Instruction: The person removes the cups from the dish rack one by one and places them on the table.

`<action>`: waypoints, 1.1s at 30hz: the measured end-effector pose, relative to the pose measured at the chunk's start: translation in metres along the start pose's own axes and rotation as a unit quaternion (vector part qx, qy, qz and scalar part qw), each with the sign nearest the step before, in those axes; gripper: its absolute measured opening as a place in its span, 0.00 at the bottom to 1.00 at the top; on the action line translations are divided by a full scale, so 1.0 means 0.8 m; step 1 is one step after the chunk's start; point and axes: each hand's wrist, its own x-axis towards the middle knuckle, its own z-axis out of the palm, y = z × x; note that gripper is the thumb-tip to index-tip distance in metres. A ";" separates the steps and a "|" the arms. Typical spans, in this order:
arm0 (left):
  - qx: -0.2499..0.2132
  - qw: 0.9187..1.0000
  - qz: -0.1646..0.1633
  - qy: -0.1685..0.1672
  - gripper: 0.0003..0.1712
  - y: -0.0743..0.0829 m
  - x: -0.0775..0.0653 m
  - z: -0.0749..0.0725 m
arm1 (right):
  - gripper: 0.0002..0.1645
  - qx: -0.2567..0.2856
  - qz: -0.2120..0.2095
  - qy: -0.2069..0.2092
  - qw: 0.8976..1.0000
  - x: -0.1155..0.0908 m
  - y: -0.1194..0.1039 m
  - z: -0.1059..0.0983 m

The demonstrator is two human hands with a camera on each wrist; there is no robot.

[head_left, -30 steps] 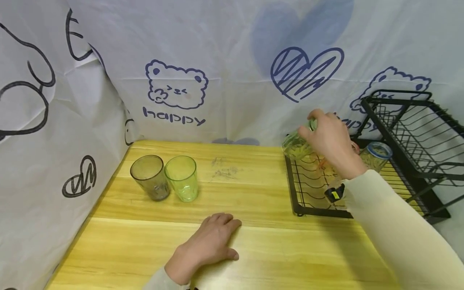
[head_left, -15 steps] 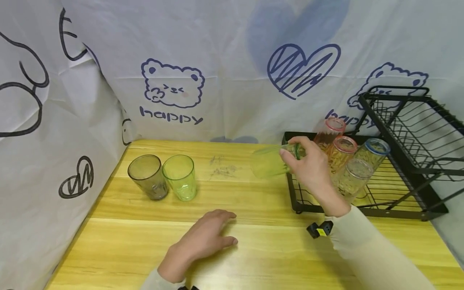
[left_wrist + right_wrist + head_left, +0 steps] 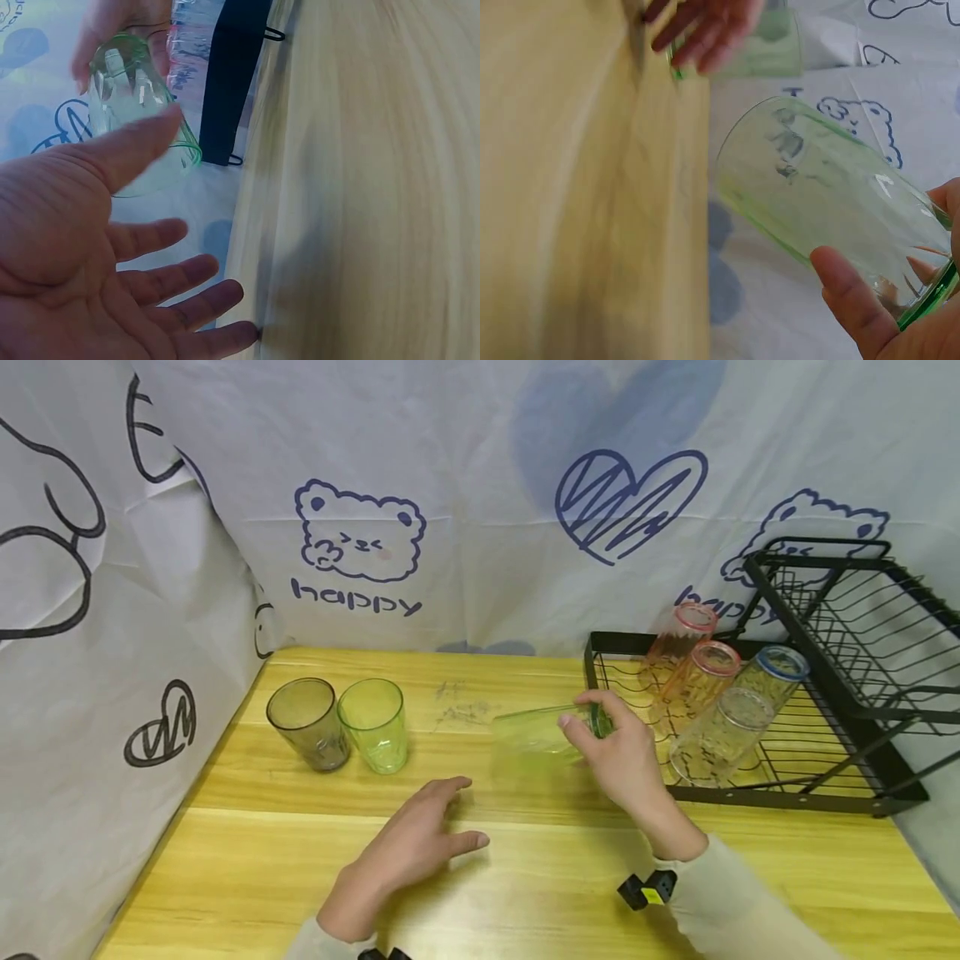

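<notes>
My right hand [image 3: 618,756] grips a clear green glass [image 3: 536,739] by its thick base. The glass lies tipped on its side in the air, its mouth toward the left. In the right wrist view the thumb and fingers wrap the base of the green glass [image 3: 832,202]. My left hand [image 3: 408,843] is low over the table with fingers spread and thumb apart, holding nothing. From the left wrist, the open left palm [image 3: 97,247] faces the glass [image 3: 135,112]. A second green glass [image 3: 375,727] and a brown-grey glass [image 3: 309,727] stand upright side by side at the left.
At the right stands a black two-tier wire dish rack [image 3: 750,797]. Upside-down glasses fill part of its lower tier: a pink one [image 3: 678,639], an orange one [image 3: 701,677], a blue-rimmed one [image 3: 780,668] and a clear one [image 3: 723,735]. A printed white cloth [image 3: 495,568] hangs behind the table.
My right hand has lifted the green glass from the rack and carried it left and nearer, tipping it sideways. The left hand has risen slightly and opened wider.
</notes>
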 end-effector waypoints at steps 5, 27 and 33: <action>-0.063 0.998 -0.021 0.006 0.61 0.002 -0.001 -0.004 | 0.23 0.118 0.046 -0.045 0.991 -0.018 0.001 0.014; -0.173 0.983 0.053 0.036 0.57 0.052 -0.014 -0.028 | 0.14 0.464 0.176 -0.114 0.861 -0.051 0.020 0.055; -0.096 0.992 0.062 0.046 0.56 0.066 -0.017 -0.034 | 0.20 0.519 0.217 -0.143 0.814 -0.055 0.028 0.062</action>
